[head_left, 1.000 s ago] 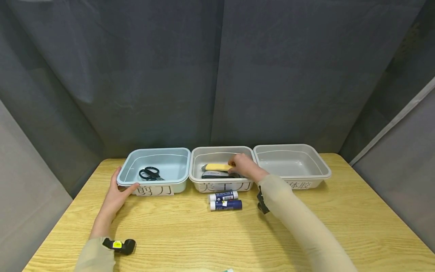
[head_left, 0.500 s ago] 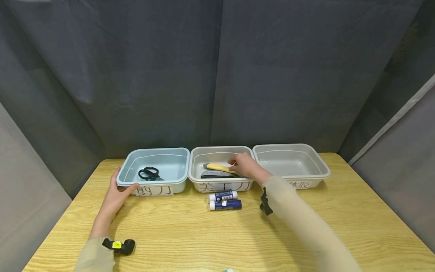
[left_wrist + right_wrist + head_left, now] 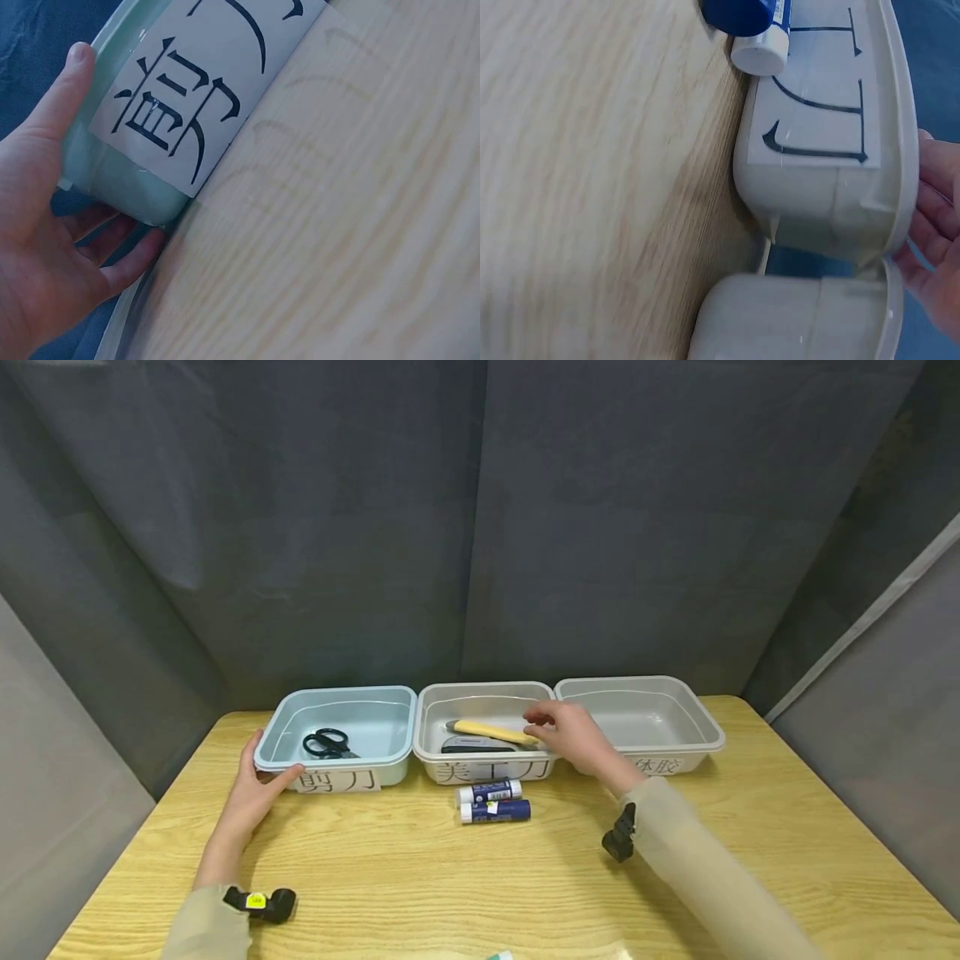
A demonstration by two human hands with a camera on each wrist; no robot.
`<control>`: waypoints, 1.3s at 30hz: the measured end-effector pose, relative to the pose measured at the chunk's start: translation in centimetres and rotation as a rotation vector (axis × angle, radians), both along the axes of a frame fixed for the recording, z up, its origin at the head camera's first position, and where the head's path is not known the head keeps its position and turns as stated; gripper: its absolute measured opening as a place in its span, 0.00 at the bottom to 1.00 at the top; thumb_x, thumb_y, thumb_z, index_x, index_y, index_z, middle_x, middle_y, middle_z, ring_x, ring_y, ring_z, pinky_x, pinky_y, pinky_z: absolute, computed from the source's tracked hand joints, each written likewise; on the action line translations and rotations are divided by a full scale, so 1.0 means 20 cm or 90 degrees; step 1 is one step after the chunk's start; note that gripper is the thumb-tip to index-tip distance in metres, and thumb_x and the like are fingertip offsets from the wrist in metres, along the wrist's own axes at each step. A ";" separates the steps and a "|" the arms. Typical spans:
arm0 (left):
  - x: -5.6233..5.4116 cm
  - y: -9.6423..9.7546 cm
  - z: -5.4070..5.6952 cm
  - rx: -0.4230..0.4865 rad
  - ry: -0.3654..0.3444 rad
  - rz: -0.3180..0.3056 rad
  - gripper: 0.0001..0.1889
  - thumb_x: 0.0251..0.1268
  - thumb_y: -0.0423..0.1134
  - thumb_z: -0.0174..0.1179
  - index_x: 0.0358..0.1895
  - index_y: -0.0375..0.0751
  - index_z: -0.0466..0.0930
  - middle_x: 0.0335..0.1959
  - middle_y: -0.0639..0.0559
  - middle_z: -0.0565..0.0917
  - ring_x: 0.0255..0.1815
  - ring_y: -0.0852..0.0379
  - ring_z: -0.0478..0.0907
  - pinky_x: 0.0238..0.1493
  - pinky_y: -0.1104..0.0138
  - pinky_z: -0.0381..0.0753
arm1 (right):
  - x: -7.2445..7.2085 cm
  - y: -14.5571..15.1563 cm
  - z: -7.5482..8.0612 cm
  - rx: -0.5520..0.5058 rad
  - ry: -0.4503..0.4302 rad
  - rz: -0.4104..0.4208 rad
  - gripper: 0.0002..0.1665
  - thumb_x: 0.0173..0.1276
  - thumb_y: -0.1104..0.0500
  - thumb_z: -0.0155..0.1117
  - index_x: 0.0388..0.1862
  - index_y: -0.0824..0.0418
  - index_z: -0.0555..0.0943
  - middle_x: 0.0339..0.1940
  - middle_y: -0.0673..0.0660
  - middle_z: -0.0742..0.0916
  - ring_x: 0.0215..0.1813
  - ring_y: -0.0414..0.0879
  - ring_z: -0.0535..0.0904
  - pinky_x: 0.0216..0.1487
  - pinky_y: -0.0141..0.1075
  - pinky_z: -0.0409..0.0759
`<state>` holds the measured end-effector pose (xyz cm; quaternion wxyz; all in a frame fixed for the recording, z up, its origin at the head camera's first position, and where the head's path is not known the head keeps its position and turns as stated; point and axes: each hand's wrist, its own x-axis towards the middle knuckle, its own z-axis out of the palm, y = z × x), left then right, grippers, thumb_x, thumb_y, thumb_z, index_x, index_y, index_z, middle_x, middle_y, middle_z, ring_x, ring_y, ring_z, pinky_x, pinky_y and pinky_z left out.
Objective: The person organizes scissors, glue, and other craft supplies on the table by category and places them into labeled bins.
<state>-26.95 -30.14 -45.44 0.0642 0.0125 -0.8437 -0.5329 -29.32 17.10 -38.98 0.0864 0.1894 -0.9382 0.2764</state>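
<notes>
My left hand [image 3: 251, 793] holds the front left corner of a light blue bin [image 3: 375, 714]; in the left wrist view its thumb lies along the rim and its fingers curl at the side. Black-handled scissors [image 3: 327, 742] lie in this bin. Above the right end of the middle grey bin [image 3: 483, 703] is my right hand [image 3: 573, 739], its fingers loosely bent and holding nothing. Just left of its fingertips a yellow utility knife [image 3: 487, 732] lies slanted in that bin, behind a grey-and-black utility knife [image 3: 472, 744].
Two blue glue sticks with white caps, one farther [image 3: 489, 791] and one nearer [image 3: 497, 812], lie before the middle bin. A second grey bin [image 3: 637, 714] stands at the right end of the row. A small green-and-white end [image 3: 501, 956] shows at the bottom edge.
My right hand has let go of the yellow utility knife and drawn back to the right. The knife's right end has come down toward the front. My left hand keeps its place.
</notes>
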 end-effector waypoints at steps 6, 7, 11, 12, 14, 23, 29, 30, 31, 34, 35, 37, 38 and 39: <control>0.00 0.00 0.01 -0.003 0.004 -0.001 0.52 0.57 0.48 0.61 0.72 0.49 0.28 0.72 0.37 0.45 0.68 0.39 0.49 0.67 0.45 0.47 | 0.07 0.09 0.01 -0.023 0.083 -0.012 0.15 0.61 0.54 0.63 0.45 0.59 0.82 0.41 0.54 0.85 0.44 0.49 0.80 0.44 0.45 0.77; 0.00 0.00 0.01 -0.006 0.006 -0.001 0.52 0.57 0.49 0.61 0.72 0.48 0.28 0.72 0.37 0.45 0.68 0.39 0.50 0.66 0.45 0.47 | 0.08 0.11 0.01 -0.027 0.094 -0.019 0.15 0.60 0.54 0.64 0.44 0.59 0.82 0.41 0.54 0.85 0.44 0.49 0.80 0.45 0.45 0.77; 0.00 0.01 0.01 -0.017 0.003 -0.002 0.52 0.57 0.49 0.61 0.72 0.47 0.28 0.72 0.36 0.45 0.68 0.38 0.50 0.66 0.44 0.48 | 0.12 0.19 0.00 -0.043 0.113 -0.053 0.15 0.58 0.54 0.66 0.44 0.59 0.82 0.41 0.55 0.85 0.45 0.51 0.80 0.47 0.47 0.75; 0.00 0.01 0.02 -0.022 0.003 -0.002 0.52 0.57 0.50 0.61 0.72 0.47 0.28 0.72 0.36 0.45 0.68 0.38 0.50 0.66 0.44 0.48 | 0.13 0.20 0.00 -0.046 0.116 -0.060 0.16 0.58 0.54 0.66 0.44 0.59 0.82 0.41 0.55 0.85 0.46 0.51 0.80 0.47 0.47 0.75; 0.01 0.01 0.02 -0.029 0.003 -0.004 0.52 0.57 0.50 0.60 0.72 0.46 0.28 0.72 0.36 0.45 0.68 0.37 0.50 0.65 0.43 0.48 | 0.15 0.24 0.00 -0.051 0.126 -0.070 0.17 0.58 0.53 0.66 0.44 0.58 0.82 0.41 0.55 0.85 0.46 0.52 0.80 0.48 0.48 0.75; 0.00 0.01 0.02 -0.035 -0.001 -0.006 0.51 0.58 0.50 0.60 0.72 0.48 0.27 0.71 0.35 0.47 0.66 0.37 0.52 0.65 0.43 0.49 | 0.25 0.46 0.00 -0.095 0.146 -0.118 0.26 0.56 0.48 0.67 0.50 0.61 0.78 0.47 0.59 0.82 0.51 0.55 0.75 0.51 0.51 0.70; 0.01 0.00 0.03 -0.059 -0.014 -0.003 0.52 0.58 0.52 0.59 0.72 0.47 0.26 0.71 0.33 0.45 0.67 0.35 0.51 0.64 0.42 0.49 | 0.30 0.60 -0.01 -0.144 0.093 -0.177 0.33 0.54 0.45 0.68 0.56 0.60 0.74 0.53 0.61 0.78 0.58 0.57 0.69 0.56 0.54 0.65; 0.01 0.00 0.03 -0.063 -0.015 -0.002 0.53 0.58 0.53 0.59 0.72 0.47 0.25 0.71 0.33 0.45 0.67 0.35 0.51 0.64 0.41 0.49 | 0.31 0.62 -0.02 -0.153 0.090 -0.185 0.34 0.54 0.46 0.68 0.56 0.61 0.74 0.54 0.62 0.78 0.59 0.58 0.68 0.57 0.55 0.64; 0.01 0.00 0.03 -0.066 -0.017 -0.002 0.53 0.57 0.53 0.59 0.72 0.47 0.25 0.71 0.33 0.45 0.67 0.35 0.51 0.64 0.41 0.49 | 0.32 0.63 -0.02 -0.159 0.085 -0.194 0.35 0.53 0.46 0.68 0.57 0.61 0.73 0.55 0.62 0.77 0.59 0.58 0.67 0.58 0.56 0.62; 0.01 0.00 0.04 -0.075 -0.020 -0.003 0.53 0.57 0.54 0.59 0.71 0.47 0.25 0.71 0.34 0.44 0.67 0.34 0.50 0.64 0.40 0.49 | 0.34 0.67 -0.03 -0.177 0.083 -0.211 0.37 0.53 0.46 0.69 0.59 0.61 0.72 0.56 0.64 0.75 0.61 0.61 0.65 0.59 0.57 0.60; 0.01 0.00 0.04 -0.077 -0.018 -0.003 0.53 0.57 0.53 0.59 0.72 0.46 0.26 0.71 0.33 0.44 0.67 0.34 0.49 0.64 0.40 0.49 | 0.34 0.68 -0.03 -0.182 0.086 -0.213 0.37 0.53 0.47 0.69 0.60 0.62 0.71 0.57 0.65 0.74 0.61 0.62 0.65 0.59 0.58 0.59; 0.01 0.01 0.05 -0.084 -0.013 -0.001 0.53 0.57 0.53 0.60 0.72 0.44 0.27 0.71 0.33 0.43 0.68 0.33 0.48 0.63 0.40 0.48 | 0.35 0.71 -0.04 -0.190 0.089 -0.223 0.38 0.53 0.48 0.69 0.61 0.62 0.70 0.57 0.66 0.73 0.60 0.62 0.64 0.58 0.58 0.60; 0.01 0.01 0.05 -0.090 -0.011 0.003 0.53 0.56 0.54 0.60 0.72 0.44 0.28 0.71 0.33 0.43 0.68 0.34 0.47 0.63 0.40 0.48 | 0.35 0.72 -0.05 -0.191 0.091 -0.230 0.39 0.53 0.48 0.70 0.61 0.62 0.70 0.57 0.66 0.73 0.60 0.62 0.64 0.58 0.58 0.60; 0.02 0.01 0.06 -0.094 -0.009 0.006 0.53 0.55 0.54 0.61 0.72 0.43 0.29 0.71 0.33 0.43 0.68 0.33 0.47 0.63 0.40 0.49 | 0.34 0.74 -0.05 -0.190 0.092 -0.236 0.39 0.53 0.48 0.70 0.62 0.61 0.69 0.58 0.66 0.72 0.60 0.63 0.64 0.58 0.58 0.60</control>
